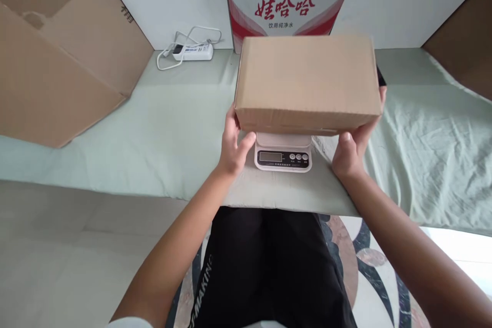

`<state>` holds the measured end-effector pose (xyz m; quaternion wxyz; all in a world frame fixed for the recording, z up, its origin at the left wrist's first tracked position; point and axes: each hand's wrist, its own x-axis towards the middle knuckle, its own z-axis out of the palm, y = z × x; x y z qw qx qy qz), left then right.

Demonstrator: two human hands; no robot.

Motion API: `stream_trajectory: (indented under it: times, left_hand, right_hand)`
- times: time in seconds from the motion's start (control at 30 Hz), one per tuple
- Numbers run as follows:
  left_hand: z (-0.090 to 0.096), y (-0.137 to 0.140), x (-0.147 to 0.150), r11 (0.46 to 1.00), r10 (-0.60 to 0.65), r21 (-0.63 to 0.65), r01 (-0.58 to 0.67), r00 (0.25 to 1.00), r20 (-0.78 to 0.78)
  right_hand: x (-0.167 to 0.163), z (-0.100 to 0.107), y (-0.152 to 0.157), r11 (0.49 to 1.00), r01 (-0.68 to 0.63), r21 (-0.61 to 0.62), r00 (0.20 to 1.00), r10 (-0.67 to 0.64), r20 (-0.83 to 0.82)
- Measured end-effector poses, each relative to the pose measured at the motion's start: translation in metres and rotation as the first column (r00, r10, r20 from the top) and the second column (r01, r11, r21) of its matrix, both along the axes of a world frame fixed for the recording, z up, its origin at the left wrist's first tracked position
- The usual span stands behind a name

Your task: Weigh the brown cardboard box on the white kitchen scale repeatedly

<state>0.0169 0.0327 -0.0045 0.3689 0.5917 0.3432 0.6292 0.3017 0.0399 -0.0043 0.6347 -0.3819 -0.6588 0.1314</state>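
Observation:
Between my two hands is a plain brown cardboard box (307,74), closed on the side facing me. My left hand (235,146) grips its lower left corner, thumb at the front edge and fingers tucked underneath. At the lower right corner my right hand (355,146) holds it the same way, with fingertips showing along the right side. Below the box's front edge lies a white digital kitchen scale (283,159) with a grey display and several round buttons. The box covers most of the scale's platform; whether they touch I cannot tell.
A pale green cloth (172,128) covers the bench. Behind the box stands a white and red carton (286,5). A white power strip (198,52) with a looped cable lies back left. Large cardboard (65,61) leans at left; a brown panel (467,41) stands at right.

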Motion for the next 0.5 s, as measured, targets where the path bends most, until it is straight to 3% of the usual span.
stream_trajectory:
  times: [0.1, 0.27, 0.5]
  left_hand:
    - [-0.009, -0.027, -0.002, 1.000, -0.006, 0.021, 0.007, 1.000, -0.019]
    - [-0.010, -0.029, 0.001, 0.997, 0.077, -0.017, -0.077, 0.997, -0.013]
    - [-0.008, -0.030, 0.003, 0.991, 0.131, -0.012, -0.131, 0.991, -0.003]
  right_hand:
    - [0.004, -0.011, -0.015, 0.999, 0.019, -0.031, 1.000, -0.020, -0.020]
    - [0.002, -0.012, -0.008, 0.995, 0.029, -0.099, 0.997, -0.036, -0.070]
    - [0.008, -0.020, -0.001, 0.997, -0.077, 0.006, 0.986, 0.077, -0.146]
